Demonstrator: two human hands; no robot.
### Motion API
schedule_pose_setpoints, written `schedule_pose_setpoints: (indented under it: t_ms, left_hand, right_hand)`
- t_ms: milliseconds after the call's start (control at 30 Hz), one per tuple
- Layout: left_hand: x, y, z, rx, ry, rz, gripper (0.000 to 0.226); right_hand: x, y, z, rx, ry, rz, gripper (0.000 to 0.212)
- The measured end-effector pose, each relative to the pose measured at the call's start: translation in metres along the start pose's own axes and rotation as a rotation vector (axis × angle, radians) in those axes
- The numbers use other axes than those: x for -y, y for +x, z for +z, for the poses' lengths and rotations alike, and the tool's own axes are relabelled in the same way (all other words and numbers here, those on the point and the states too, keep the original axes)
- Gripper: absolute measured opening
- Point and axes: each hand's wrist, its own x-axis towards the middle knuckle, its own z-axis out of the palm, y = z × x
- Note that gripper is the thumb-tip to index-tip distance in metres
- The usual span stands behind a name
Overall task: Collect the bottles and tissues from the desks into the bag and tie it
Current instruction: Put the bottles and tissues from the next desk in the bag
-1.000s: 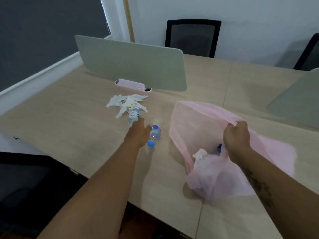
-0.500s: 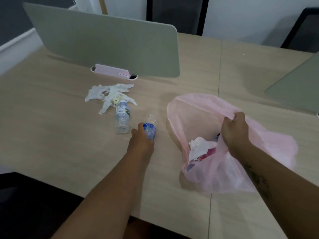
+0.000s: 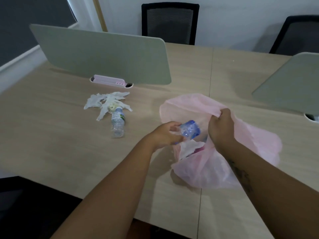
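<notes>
Bottle (image 3: 189, 131), crumpled clear and blue plastic, is hanging over the open mouth of the pink bag (image 3: 203, 171), with the left hand (image 3: 165, 135) curling its fingers round it. The right hand (image 3: 221, 128) is pinching the bag's far rim, and the thin, filmy plastic is bunching in its grip. A white tissue (image 3: 189, 148) is lying inside the bag. To the left, a second bottle (image 3: 117, 124), ribbed and clear, is lying on its side, its top touching a spread of torn white tissues (image 3: 105, 102). Everything is sitting on a pale wood-grain desk (image 3: 51, 135). A grey-green divider panel (image 3: 103, 56) with rounded corners is standing at the far side, a pink tray (image 3: 110, 81) resting at its foot. Two black mesh chairs (image 3: 170, 23) are waiting against the white wall.
</notes>
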Motion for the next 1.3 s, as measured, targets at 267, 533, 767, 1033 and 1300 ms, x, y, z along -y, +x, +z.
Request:
schedule_pose_setpoints:
  t_ms: [267,533,767,1033,1300]
  left_hand:
    - [-0.013,0.022,0.029,-0.215,0.14,0.032,0.054]
    - [0.046,-0.012,-0.065,-0.829,0.532,-0.238,0.048]
    - [0.078,0.017,-0.131,-0.846,0.598,-0.397,0.087]
    - [0.096,0.037,-0.162,-0.793,0.443,-0.4,0.084]
    - [0.027,0.029,-0.138,-0.228,-0.013,-0.111,0.057]
  right_hand:
    - [-0.011,0.012,-0.037,0.131,0.045,0.026,0.013]
    - [-0.01,0.011,0.0,0.22,0.049,-0.023,0.019]
    - [-0.004,0.027,0.06,0.187,-0.032,-0.033,0.018]
    - [-0.001,0.043,0.088,0.143,-0.072,0.008,0.023]
    - [0.005,0.062,0.045,0.017,-0.032,0.084,0.027]
